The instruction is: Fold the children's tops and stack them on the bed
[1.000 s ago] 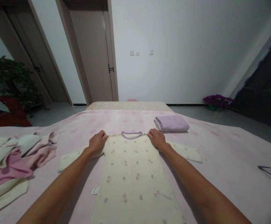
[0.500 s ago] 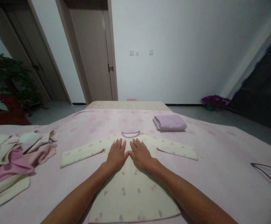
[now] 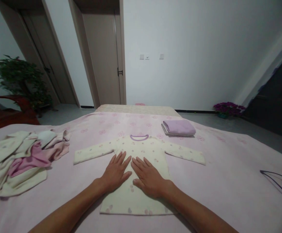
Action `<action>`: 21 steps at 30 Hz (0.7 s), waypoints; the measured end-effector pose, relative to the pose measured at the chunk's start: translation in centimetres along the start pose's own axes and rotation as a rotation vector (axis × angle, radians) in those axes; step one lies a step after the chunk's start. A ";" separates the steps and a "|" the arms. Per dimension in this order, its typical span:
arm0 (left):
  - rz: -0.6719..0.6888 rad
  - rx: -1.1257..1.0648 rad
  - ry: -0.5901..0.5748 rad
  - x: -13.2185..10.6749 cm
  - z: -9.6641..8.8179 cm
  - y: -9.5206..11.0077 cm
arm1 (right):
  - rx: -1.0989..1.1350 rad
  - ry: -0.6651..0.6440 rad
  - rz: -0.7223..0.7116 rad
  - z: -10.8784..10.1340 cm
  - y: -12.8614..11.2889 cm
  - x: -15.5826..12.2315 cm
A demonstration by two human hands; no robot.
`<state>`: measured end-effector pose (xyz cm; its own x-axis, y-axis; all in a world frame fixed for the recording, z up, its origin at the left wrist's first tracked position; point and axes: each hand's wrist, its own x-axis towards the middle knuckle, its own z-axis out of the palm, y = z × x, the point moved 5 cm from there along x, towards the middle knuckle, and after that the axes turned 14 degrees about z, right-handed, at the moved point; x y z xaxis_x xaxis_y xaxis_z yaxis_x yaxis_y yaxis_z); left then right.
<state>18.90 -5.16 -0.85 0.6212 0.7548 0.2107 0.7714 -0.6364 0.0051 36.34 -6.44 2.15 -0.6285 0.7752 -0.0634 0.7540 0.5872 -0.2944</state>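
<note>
A cream long-sleeved child's shirt (image 3: 143, 149) with a purple collar and small printed dots lies spread flat on the pink bedcover (image 3: 228, 168), sleeves out to both sides. My left hand (image 3: 115, 171) rests palm down on the lower middle of the shirt, fingers stretched out. Beside it, my right hand (image 3: 148, 176) also lies flat on the shirt with fingers spread. The two hands nearly touch at the fingertips. Neither holds anything.
A heap of cream and pink clothes (image 3: 21, 158) lies at the left. A folded purple garment (image 3: 178, 127) sits beyond the shirt to the right. A dark wire hanger (image 3: 279, 183) lies at the right edge. Doors, a plant (image 3: 24, 81) and flowers (image 3: 227, 108) stand behind.
My hands left the shirt's shoulders, met at its chest, and have slid down toward the hem with palms flat. The whole shirt now shows, as the view pulled back.
</note>
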 end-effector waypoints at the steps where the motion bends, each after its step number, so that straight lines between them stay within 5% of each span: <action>1: 0.009 -0.015 0.003 -0.5 -0.1 0.1 | 0.008 -0.010 -0.024 0.0 -0.4 -0.6; 4: 0.029 -0.083 0.028 -1.5 -0.2 0.1 | 0.034 -0.040 -0.088 0.0 -1.4 -2.1; 7: -0.034 -0.188 0.181 -2.0 -1.0 -0.8 | 0.048 -0.057 -0.081 0.0 -1.9 -2.7; 11: -0.301 -0.321 0.431 -3.0 -2.9 -4.1 | 0.067 -0.037 -0.048 -0.2 -1.9 -2.7; 21: -0.877 -0.151 0.499 -7.5 -5.1 -11.3 | 0.084 -0.004 -0.037 0.0 -1.7 -2.7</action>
<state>4.81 -4.42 2.55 -0.3096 0.8339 0.4570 0.8801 0.0693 0.4697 36.76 -9.54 2.80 -0.6567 0.7522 -0.0546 0.7114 0.5938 -0.3758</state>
